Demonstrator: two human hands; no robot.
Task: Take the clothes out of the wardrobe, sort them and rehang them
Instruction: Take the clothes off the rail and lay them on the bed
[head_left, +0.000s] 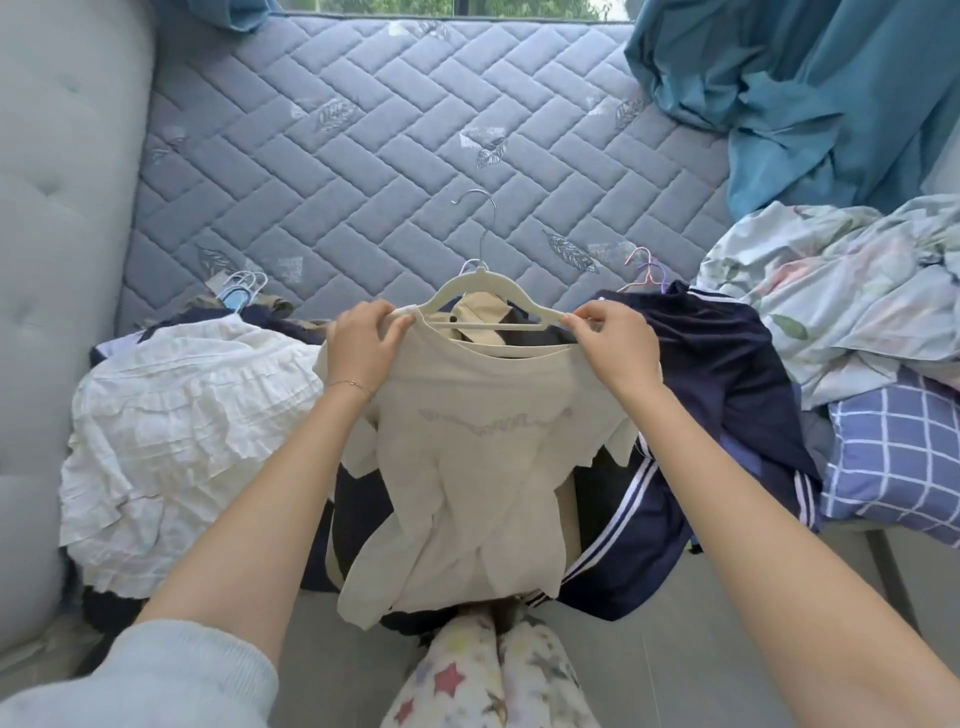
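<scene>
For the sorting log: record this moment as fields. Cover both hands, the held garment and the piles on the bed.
left hand: grips one shoulder of the cream top at the hanger's end
right hand: pinches the other shoulder at the opposite end
hanger: cream, inside the top's neckline
left pile: white ruffled garment on the quilted mattress
right pile: navy garment with white stripes
far right: floral bedding, checked pillow
</scene>
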